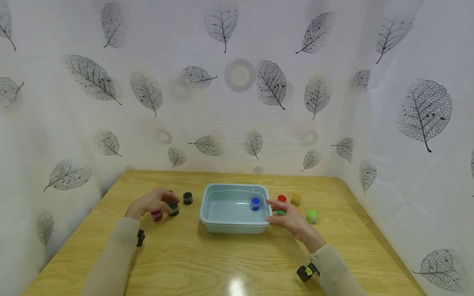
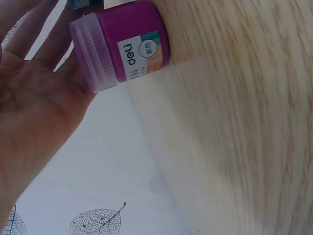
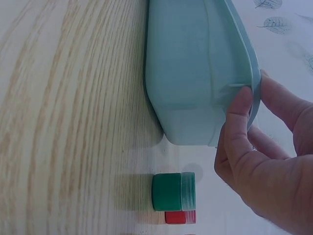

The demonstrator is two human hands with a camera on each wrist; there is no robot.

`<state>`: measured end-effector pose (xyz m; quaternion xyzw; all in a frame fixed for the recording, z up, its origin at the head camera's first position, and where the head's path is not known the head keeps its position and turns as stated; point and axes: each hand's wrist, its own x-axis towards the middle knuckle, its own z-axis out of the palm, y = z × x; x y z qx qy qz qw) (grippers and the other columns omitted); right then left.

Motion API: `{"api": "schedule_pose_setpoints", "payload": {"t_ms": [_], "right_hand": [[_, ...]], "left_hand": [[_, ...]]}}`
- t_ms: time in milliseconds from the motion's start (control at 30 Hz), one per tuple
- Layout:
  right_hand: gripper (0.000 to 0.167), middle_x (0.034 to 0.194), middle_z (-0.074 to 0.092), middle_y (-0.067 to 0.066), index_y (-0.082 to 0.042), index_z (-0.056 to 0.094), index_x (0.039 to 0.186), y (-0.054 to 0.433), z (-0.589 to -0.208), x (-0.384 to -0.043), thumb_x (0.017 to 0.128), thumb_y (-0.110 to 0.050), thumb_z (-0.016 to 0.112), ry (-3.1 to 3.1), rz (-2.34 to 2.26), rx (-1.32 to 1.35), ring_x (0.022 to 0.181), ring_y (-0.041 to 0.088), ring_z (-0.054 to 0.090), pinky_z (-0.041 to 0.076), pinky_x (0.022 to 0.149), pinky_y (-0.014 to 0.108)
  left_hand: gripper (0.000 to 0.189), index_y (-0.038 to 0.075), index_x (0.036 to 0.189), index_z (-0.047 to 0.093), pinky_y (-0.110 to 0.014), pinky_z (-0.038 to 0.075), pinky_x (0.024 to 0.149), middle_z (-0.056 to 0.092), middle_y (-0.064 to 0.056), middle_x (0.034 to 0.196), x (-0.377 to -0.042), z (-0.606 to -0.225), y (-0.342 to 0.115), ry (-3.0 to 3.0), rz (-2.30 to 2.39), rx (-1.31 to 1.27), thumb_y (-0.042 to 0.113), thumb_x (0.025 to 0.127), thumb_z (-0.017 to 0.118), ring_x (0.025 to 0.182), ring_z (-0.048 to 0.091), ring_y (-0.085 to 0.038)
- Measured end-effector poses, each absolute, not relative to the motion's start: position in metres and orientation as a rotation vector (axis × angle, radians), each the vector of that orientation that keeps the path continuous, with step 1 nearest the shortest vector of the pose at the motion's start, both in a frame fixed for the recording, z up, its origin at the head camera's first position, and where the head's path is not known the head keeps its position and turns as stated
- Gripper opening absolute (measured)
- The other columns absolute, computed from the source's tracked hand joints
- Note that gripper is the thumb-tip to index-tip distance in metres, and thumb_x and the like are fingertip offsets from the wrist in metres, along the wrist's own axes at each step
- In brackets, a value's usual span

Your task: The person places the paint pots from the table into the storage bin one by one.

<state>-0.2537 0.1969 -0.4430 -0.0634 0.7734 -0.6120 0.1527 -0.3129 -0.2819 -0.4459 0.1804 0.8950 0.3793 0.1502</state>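
My left hand (image 1: 157, 201) reaches over a dark green jar (image 1: 173, 210), its thumb and index finger to either side of the lid. Below that hand is a purple paint jar (image 1: 156, 215); the left wrist view shows its clear lid (image 2: 93, 53) and label close to the fingers. My right hand (image 1: 289, 218) holds the right rim of a light blue plastic tub (image 1: 233, 228), thumb and fingers pinching the edge in the right wrist view. Inside the tub, near its right wall, stands a blue jar (image 1: 255, 204).
A blackish jar (image 1: 187, 198) stands left of the tub. On its right are a red jar (image 1: 282, 199), a yellow jar (image 1: 296, 200), a light green jar (image 1: 312, 216) and a green jar (image 3: 167, 192). Leaf-patterned curtain (image 1: 237, 119) surrounds the wooden table (image 1: 222, 263).
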Motion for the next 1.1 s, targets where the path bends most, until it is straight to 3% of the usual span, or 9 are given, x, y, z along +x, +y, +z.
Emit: {"api": "schedule_pose_setpoints", "payload": {"t_ms": [167,367,600,767,1100], "right_hand": [[0.068,0.131,0.045,0.021,-0.005,0.045,0.146,0.198,-0.443,-0.253,0.086,-0.011,0.076,2.221,-1.754,-0.181,0.096,0.016,0.061,0.055,0.091,0.041],[0.067,0.131,0.045,0.021,-0.005,0.045,0.145,0.198,-0.443,-0.253,0.085,-0.011,0.076,2.219,-1.757,-0.173,0.095,0.016,0.060,0.056,0.088,0.037],[0.067,0.130,0.046,0.020,-0.006,0.047,0.145,0.196,-0.442,-0.254,0.085,-0.010,0.076,2.223,-1.760,-0.150,0.094,0.016,0.060,0.056,0.087,0.037],[0.066,0.132,0.047,0.021,-0.007,0.047,0.144,0.197,-0.441,-0.255,0.085,-0.010,0.076,2.225,-1.771,-0.134,0.093,0.017,0.057,0.055,0.081,0.029],[0.068,0.134,0.046,0.023,-0.007,0.047,0.144,0.199,-0.443,-0.254,0.084,-0.014,0.078,2.245,-1.741,-0.149,0.098,0.018,0.061,0.057,0.083,0.029]], "left_hand": [[0.047,-0.002,0.123,0.063,-0.051,0.049,0.100,0.066,-0.018,0.121,-0.315,-0.450,-0.283,2.544,1.080,0.523,0.002,0.078,0.075,0.113,0.061,-0.034],[0.050,-0.005,0.126,0.060,-0.050,0.051,0.098,0.065,-0.020,0.121,-0.315,-0.452,-0.285,2.542,1.055,0.572,-0.002,0.078,0.073,0.112,0.061,-0.035],[0.043,-0.004,0.118,0.065,-0.046,0.055,0.089,0.067,-0.019,0.114,-0.315,-0.454,-0.284,2.585,1.007,0.622,-0.002,0.077,0.075,0.103,0.063,-0.031],[0.043,-0.003,0.120,0.065,-0.043,0.055,0.089,0.068,-0.018,0.114,-0.316,-0.450,-0.281,2.589,1.014,0.622,0.003,0.078,0.076,0.103,0.063,-0.029],[0.045,0.002,0.122,0.063,-0.046,0.052,0.096,0.069,-0.012,0.114,-0.311,-0.444,-0.272,2.638,1.218,0.483,0.018,0.082,0.078,0.104,0.064,-0.023]]}}
